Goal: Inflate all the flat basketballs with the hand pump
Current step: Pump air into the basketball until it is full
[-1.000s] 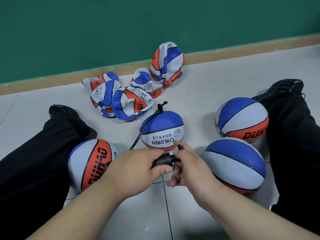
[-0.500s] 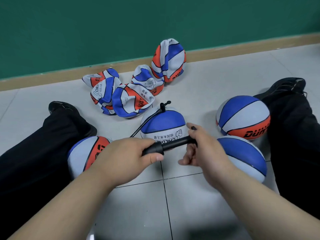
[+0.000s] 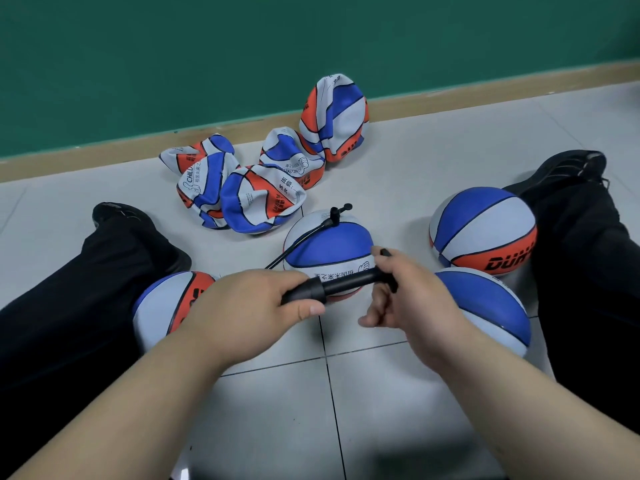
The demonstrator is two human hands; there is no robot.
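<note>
My left hand point(image 3: 252, 303) grips the barrel of a black hand pump point(image 3: 341, 285), and my right hand point(image 3: 401, 292) grips its T-handle, drawn out to the right. A thin black hose point(image 3: 298, 242) runs from the pump to the valve on top of a round blue, white and orange basketball point(image 3: 329, 245) between my legs. Several flat, crumpled basketballs point(image 3: 256, 199) lie in a heap behind it, one point(image 3: 334, 117) leaning against the wall's skirting.
Three round basketballs lie around me: one by my left leg point(image 3: 166, 306), one at the right point(image 3: 483, 230), one under my right wrist point(image 3: 491, 306). My black-trousered legs point(image 3: 69, 306) spread to both sides on the grey tiled floor point(image 3: 381, 410). A green wall point(image 3: 242, 46) stands behind.
My right hand has pulled the pump handle out to the right, so the piston rod now shows. The view has shifted slightly upward.
</note>
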